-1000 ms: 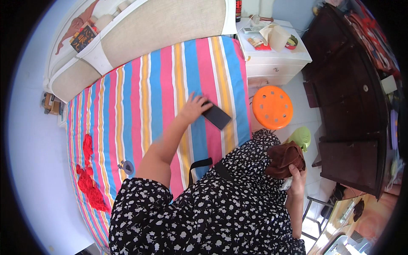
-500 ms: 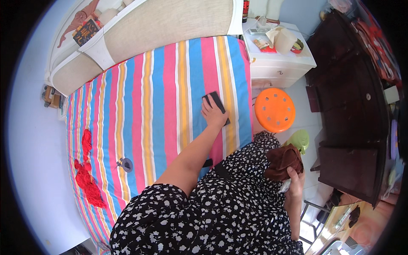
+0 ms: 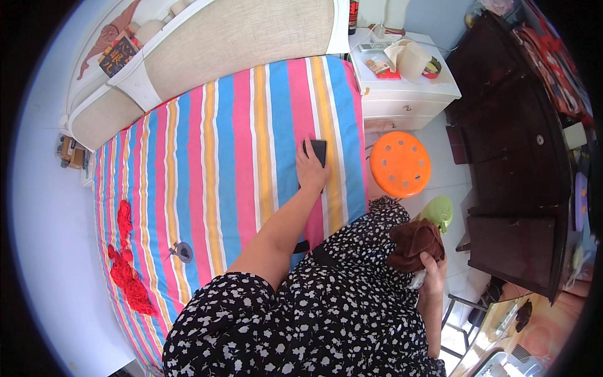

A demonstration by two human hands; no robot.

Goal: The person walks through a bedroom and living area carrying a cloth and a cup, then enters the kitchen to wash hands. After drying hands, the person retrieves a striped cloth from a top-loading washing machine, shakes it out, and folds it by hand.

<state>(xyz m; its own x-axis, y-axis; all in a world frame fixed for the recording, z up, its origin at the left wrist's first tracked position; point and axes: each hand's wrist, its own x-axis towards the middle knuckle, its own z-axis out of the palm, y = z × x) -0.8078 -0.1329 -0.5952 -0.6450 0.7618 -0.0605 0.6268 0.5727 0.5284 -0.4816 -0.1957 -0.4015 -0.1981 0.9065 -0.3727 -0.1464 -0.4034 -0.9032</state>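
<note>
On the striped bed sheet (image 3: 242,125), my left hand (image 3: 312,171) lies over a flat black phone (image 3: 319,152), its fingers along one edge and the thumb along the other. Part of the phone is hidden under the palm. At the right, my right hand (image 3: 432,274) grips a bunched dark brown cloth (image 3: 416,246), thumb on top, held beside my lap. Something whitish (image 3: 417,280) shows under that cloth, too small to name. A short black strip (image 3: 301,247) pokes out between my left arm and my dress.
An orange round stool (image 3: 400,164) stands by the bed, near a white nightstand (image 3: 402,94) bearing a paper roll. Something lime green (image 3: 438,210) is beyond the brown cloth. A dark cabinet (image 3: 515,151) lines the right. Red cloth (image 3: 130,283) and a small grey round object (image 3: 183,252) lie on the bed's left.
My left hand has shifted slightly left, and the phone under it has turned more upright in the picture. The right hand still holds the brown cloth. The whole view has tilted a little.
</note>
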